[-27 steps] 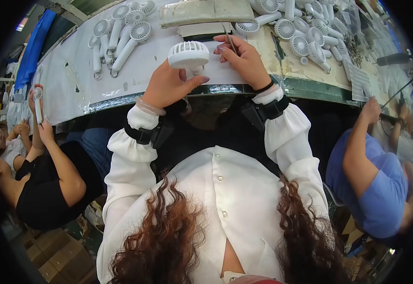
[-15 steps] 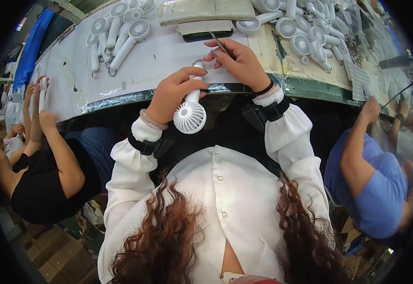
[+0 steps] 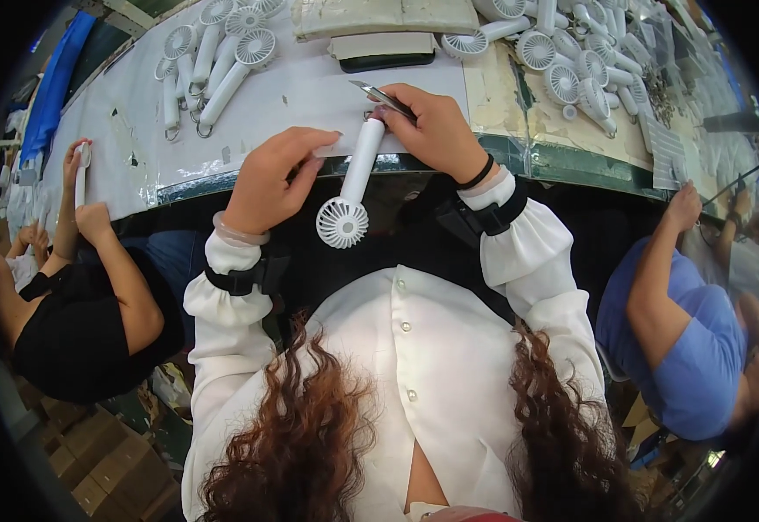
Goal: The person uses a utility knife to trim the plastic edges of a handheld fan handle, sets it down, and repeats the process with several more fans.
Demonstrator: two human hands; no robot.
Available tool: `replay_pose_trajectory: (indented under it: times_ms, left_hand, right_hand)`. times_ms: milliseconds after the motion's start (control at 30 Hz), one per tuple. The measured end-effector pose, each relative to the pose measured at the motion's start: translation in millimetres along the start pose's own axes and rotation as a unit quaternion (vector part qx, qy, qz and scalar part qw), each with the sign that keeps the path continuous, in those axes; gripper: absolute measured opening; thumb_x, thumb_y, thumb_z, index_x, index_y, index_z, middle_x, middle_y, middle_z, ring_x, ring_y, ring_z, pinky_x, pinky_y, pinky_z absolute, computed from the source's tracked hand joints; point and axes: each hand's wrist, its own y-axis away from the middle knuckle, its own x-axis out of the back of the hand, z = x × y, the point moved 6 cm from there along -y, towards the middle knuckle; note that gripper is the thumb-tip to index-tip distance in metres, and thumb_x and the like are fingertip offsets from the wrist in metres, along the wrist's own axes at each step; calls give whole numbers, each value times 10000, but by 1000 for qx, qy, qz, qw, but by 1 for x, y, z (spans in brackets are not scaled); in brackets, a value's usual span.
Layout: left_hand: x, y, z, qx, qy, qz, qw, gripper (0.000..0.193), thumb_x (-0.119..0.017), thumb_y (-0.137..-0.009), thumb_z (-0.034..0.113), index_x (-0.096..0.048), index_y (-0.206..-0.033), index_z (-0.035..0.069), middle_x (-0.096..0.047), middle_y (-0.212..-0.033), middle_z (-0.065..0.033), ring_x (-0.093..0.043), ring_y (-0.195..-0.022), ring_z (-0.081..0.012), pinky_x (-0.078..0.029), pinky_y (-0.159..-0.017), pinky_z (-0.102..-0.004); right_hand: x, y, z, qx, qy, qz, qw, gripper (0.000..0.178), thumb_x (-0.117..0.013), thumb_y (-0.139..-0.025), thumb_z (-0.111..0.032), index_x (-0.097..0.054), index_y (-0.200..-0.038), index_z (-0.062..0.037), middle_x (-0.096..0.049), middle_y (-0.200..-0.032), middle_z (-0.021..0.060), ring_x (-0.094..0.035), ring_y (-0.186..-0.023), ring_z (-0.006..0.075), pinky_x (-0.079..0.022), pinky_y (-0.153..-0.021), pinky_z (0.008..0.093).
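Note:
A white handheld fan [image 3: 360,165] hangs over the table's front edge, its round grille toward me and its handle end up. My right hand [image 3: 432,126] pinches that upper end, where a metal ring partly shows. Across the same hand's fingers lies a slim silver tool [image 3: 371,90] with a pointed tip; whether it is a knife or tweezers I cannot tell. To the left of the handle, my left hand [image 3: 271,178] is open, thumb and fingers apart, and does not touch the fan.
On the white-covered table [image 3: 258,109], several white fans [image 3: 223,87] lie at the far left. A bigger heap of fans [image 3: 562,83] covers the right side. A dark flat case [image 3: 386,61] sits by a pale pad [image 3: 384,17]. Co-workers sit at both sides.
My left hand has let go of the fan and moved left. My right hand now holds the fan by its ring end, and the tool in it has turned to point left.

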Motion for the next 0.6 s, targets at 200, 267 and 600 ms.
replay_pose_trajectory:
  times_ms: [200, 267, 600]
  left_hand:
    - [-23, 12, 19, 190, -6, -24, 981, 455, -756, -817, 158, -577, -1219, 44, -644, -1081, -155, -669, -823, -304, -546, -714, -378]
    - [-32, 8, 29, 151, -90, -20, 984, 496, -761, -813, 188, -556, -1242, 45, -631, -1074, -162, -669, -822, -320, -542, -697, -390]
    - [-27, 16, 25, 117, -133, 15, 984, 526, -747, -821, 164, -549, -1303, 95, -587, -1072, -121, -639, -825, -323, -525, -697, -379]
  right_hand:
    - [-3, 3, 6, 3, -3, 29, 1000, 235, -649, -931, -122, -662, -1143, -21, -731, -882, 117, -694, -758, 182, -533, -704, 289]
    - [-3, 3, 5, -4, -9, 30, 1000, 243, -648, -934, -127, -658, -1153, -22, -729, -879, 114, -685, -753, 171, -533, -706, 291]
    - [20, 17, 24, -50, -236, 39, 970, 262, -593, -964, -77, -643, -1220, -50, -679, -949, 94, -609, -810, 124, -496, -737, 255]
